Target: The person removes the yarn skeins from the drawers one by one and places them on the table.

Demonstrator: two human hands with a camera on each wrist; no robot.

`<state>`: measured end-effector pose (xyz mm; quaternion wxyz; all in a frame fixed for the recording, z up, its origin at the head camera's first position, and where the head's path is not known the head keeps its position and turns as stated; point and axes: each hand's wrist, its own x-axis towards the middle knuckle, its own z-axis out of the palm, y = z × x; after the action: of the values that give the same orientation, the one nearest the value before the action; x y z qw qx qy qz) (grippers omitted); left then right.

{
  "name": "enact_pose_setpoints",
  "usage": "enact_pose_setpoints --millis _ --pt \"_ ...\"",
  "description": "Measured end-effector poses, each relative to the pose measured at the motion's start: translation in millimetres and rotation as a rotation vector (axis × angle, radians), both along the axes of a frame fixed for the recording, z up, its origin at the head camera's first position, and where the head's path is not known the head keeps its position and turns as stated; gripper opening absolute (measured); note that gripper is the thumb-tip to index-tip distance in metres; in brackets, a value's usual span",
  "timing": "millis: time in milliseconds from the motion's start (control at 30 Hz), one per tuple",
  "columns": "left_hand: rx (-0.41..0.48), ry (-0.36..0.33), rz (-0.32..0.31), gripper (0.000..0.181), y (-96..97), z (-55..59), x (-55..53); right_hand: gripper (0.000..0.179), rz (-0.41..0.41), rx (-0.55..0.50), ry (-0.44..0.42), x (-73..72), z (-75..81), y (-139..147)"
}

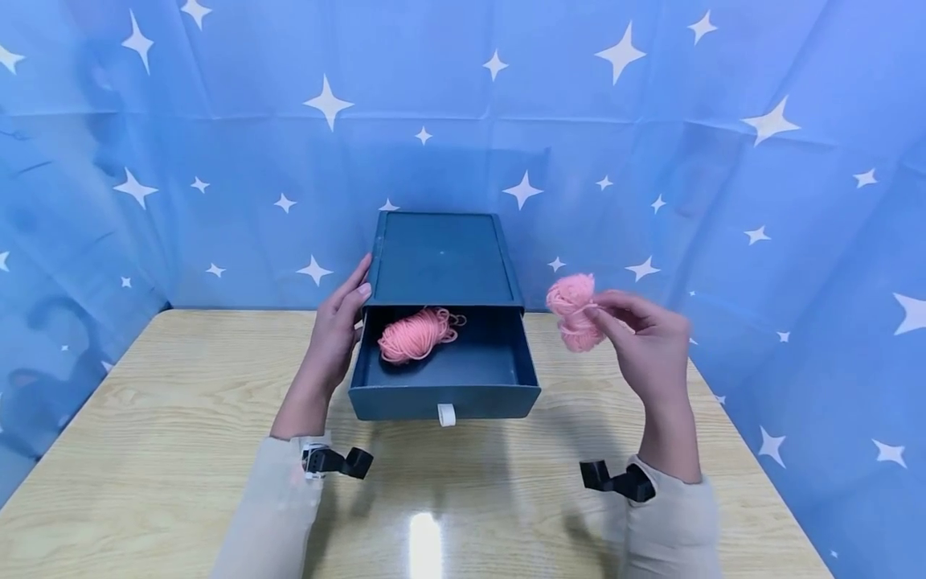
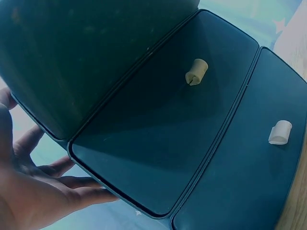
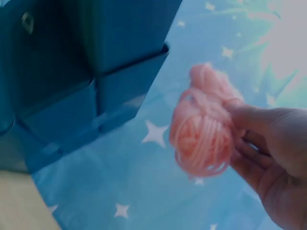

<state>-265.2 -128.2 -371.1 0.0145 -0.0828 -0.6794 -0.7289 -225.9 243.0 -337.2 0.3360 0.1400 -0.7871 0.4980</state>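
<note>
A dark blue drawer unit (image 1: pixel 441 257) stands on the table, its top drawer (image 1: pixel 485 368) pulled out. In that drawer's left part lies a pink yarn skein (image 1: pixel 415 334), a few loose strands at its right end. My right hand (image 1: pixel 647 342) pinches another pink yarn skein (image 3: pixel 204 124) by its narrow middle, in the air right of the unit. My left hand (image 1: pixel 336 330) touches the unit's left side, fingers extended along it. In the left wrist view, the fingers (image 2: pixel 91 194) lie beside the unit's edge; part of this hand is out of frame.
Below the pulled-out drawer are two closed drawer fronts, with an upper pull tab (image 2: pixel 196 72) and a lower pull tab (image 2: pixel 280 132). A white tab (image 1: pixel 447 414) is on the open drawer. Behind the wooden table (image 1: pixel 195 402) hangs a blue star-patterned cloth (image 1: pixel 448 96).
</note>
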Motion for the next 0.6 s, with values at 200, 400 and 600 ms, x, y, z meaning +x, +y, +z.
enact_pose_setpoints --millis 200,400,600 --pt "0.015 -0.002 -0.001 0.051 2.0 0.2 -0.6 0.011 -0.131 0.252 -0.124 -13.7 -14.9 8.3" --pt "0.01 -0.005 -0.003 0.051 1.4 0.8 -1.5 0.014 -0.146 0.331 -0.274 -25.1 -32.5 9.0" --pt "0.023 -0.004 -0.001 0.052 0.4 -0.2 0.4 0.015 -0.104 0.407 -0.372 -38.3 -52.6 2.2"
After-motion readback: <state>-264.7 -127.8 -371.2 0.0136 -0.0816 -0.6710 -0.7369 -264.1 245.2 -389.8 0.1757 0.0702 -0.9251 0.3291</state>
